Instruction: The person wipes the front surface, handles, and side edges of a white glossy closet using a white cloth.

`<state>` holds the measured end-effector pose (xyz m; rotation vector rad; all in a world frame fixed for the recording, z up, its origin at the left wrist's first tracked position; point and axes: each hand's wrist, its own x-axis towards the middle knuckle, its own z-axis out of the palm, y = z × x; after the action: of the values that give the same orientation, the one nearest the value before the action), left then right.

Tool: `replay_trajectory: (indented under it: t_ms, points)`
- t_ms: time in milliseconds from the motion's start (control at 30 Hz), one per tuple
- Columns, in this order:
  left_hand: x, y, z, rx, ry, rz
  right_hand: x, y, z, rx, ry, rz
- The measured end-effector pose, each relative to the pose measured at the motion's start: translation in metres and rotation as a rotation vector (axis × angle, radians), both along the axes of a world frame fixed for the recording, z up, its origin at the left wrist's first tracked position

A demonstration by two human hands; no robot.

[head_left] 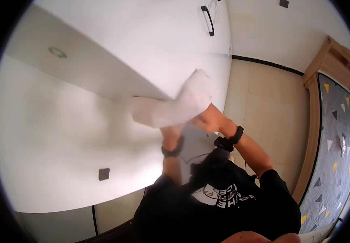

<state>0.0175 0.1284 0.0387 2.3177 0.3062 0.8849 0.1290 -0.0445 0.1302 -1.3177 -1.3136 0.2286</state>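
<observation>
A white cloth [189, 97], creased and bunched, is spread between my two hands in front of the white cabinet. My right hand [209, 120] is closed on the cloth's lower right edge, its fingers curled. Under the middle of the cloth's lower edge, my left hand [171, 133] is bearing the other part; the cloth hides its fingers. Both wrists wear dark bands. I cannot tell whether the cloth touches the cabinet edge behind it.
The white cabinet [142, 32] has a black handle [208, 21]. A broad white surface [61, 150] with a dark square fitting [104, 174] lies to the left. Tiled floor [270, 109] runs along the right, beside a wooden bed frame [310, 141] with a grey patterned mattress [333, 170].
</observation>
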Motion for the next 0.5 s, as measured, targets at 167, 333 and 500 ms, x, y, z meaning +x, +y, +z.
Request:
replay_trajectory:
  t_ms: [167, 333, 500]
  points:
    - [-0.01, 0.006, -0.055, 0.225, -0.048, 0.014, 0.015, 0.004, -0.008, 0.033, -0.198, -0.036]
    - [-0.027, -0.034, -0.168, 0.091, 0.295, 0.115, 0.04, 0.013, -0.059, -0.022, -0.022, 0.099]
    - [-0.062, -0.06, -0.238, -0.064, 0.538, 0.177, 0.071, 0.015, -0.077, -0.001, -0.2, 0.118]
